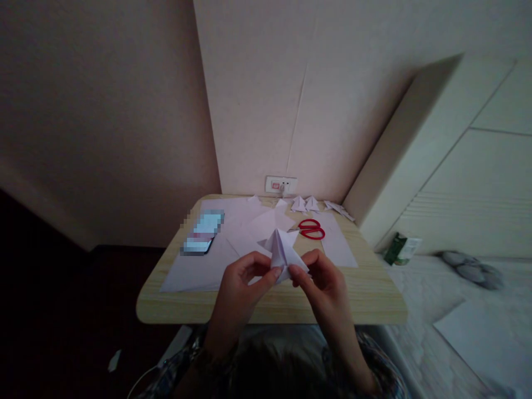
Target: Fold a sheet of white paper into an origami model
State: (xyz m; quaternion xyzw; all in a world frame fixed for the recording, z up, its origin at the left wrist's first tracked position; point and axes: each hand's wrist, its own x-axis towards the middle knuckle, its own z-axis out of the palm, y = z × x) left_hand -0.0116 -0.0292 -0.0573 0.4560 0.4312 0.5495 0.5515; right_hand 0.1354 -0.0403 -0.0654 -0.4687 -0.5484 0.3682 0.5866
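Between my two hands is a folded white paper figure (284,248), its pointed tip facing away from me. My left hand (250,277) pinches its near left side, the thumb pressed on the paper. On the near right side my right hand (321,277) grips it the same way, thumb on top. The fingers under the paper are partly hidden. Just beyond, a pair of red-handled scissors (312,229) lies on the table, its blades partly covered by the held paper. Two small folded paper figures (299,204) stand near the wall.
Large white paper sheets (195,274) cover much of the wooden table (374,299). A phone with a lit, blurred screen (203,231) lies at the left. More folded paper pieces (338,209) rest at the back right. Beyond is a wall socket (281,185); a bed (415,288) stands at right.
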